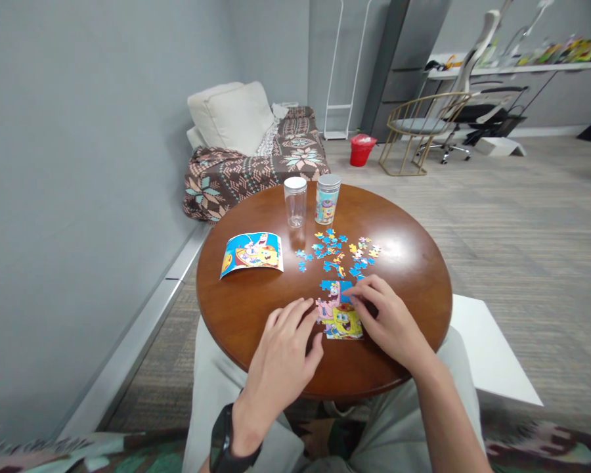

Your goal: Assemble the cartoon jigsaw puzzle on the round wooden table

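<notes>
A partly joined jigsaw puzzle [343, 320] lies flat near the front of the round table, showing a yellow cartoon sponge and a pink figure on blue. My left hand [288, 338] rests beside its left edge, fingers spread, holding nothing. At the upper right edge, the fingertips of my right hand [381, 315] pinch together on a blue puzzle piece [346, 287], mostly hidden by the fingers. Beyond the hands are several loose puzzle pieces [328, 246] in small groups. Left of them is a curled reference picture [253, 253] with similar cartoon characters.
On the brown table [236, 309], a clear jar [295, 203] with a white lid stands beside a cartoon-printed jar [328, 200]. Behind are a covered couch [256, 167], a red bin [361, 151] and a gold-framed chair [418, 125]. A white panel [492, 348] sits low at right.
</notes>
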Available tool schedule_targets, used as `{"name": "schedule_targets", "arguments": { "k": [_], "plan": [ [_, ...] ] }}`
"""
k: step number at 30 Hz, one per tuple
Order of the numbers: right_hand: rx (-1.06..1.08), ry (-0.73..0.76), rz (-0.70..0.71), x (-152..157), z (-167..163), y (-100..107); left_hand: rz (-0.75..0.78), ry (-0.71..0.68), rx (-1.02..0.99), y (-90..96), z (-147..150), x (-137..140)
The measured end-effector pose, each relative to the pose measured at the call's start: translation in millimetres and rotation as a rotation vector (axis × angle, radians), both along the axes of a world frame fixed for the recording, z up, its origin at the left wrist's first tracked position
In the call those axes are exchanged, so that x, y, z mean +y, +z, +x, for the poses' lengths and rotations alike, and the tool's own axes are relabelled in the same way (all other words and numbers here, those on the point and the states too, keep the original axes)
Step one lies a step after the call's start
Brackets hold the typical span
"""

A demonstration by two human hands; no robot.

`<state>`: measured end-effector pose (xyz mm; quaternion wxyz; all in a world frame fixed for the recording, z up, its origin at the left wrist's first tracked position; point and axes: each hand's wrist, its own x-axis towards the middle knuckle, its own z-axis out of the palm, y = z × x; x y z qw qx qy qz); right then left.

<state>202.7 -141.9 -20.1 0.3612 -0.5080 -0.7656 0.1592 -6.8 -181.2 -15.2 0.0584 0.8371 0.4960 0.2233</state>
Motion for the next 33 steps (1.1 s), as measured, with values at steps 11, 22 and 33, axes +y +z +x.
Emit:
{"name": "schedule_targets", "arguments": {
  "k": [11, 22, 33],
  "plan": [
    [-0.146, -0.255, 0.032, 7.7, 2.5, -22.6, 0.067, 0.176, -0.125, 27.2, -1.7, 16.4],
    [0.062, -0.416, 0.071, 9.1, 1.4, -18.3, -0.28, -0.025, 0.48, 92.7, 8.8, 149.8],
    [0.061, -0.387, 0.007, 5.7, -0.4, -13.1, -0.247, 0.067, 0.474, 55.6, -9.8, 166.5]
  ]
}}
